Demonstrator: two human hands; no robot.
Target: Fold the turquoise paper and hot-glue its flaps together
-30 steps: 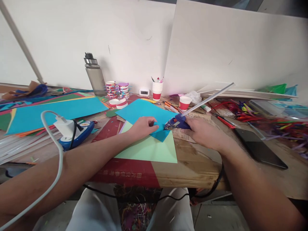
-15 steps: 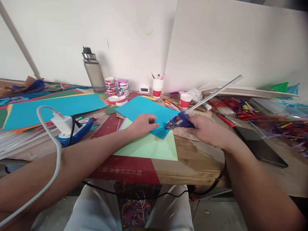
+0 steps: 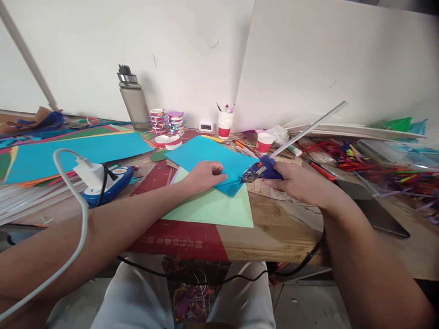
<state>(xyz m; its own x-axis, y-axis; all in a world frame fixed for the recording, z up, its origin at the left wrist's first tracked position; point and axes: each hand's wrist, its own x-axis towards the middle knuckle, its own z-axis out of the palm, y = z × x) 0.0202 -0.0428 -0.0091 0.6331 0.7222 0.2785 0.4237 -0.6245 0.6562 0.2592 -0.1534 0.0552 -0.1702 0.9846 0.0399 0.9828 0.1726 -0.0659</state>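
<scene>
My left hand [image 3: 205, 177] rests on a sheet of blue paper [image 3: 206, 153], fingers curled and thumb pressed down near its front edge. A narrow darker blue line, a fold or strip, runs from the thumb toward the right. My right hand [image 3: 297, 180] is closed around a blue hot glue gun [image 3: 265, 169]. Its nozzle is at the blue paper near the right corner, and a long clear glue stick [image 3: 308, 129] juts up from its back. Under the blue paper lies a pale green sheet [image 3: 209, 210]. My left fingertips are partly hidden.
At the left stand a white charger [image 3: 91, 176] on a blue power strip [image 3: 111, 189] and a grey bottle [image 3: 134, 103]. Paper cups [image 3: 224, 125], a small clock [image 3: 206, 126] and another cup [image 3: 265, 143] line the back. A dark tablet [image 3: 380, 212] lies right; a black cable [image 3: 240, 275] hangs in front.
The glue gun in my right hand has moved slightly to the right along the blue paper's edge. My left hand has stayed in about the same place.
</scene>
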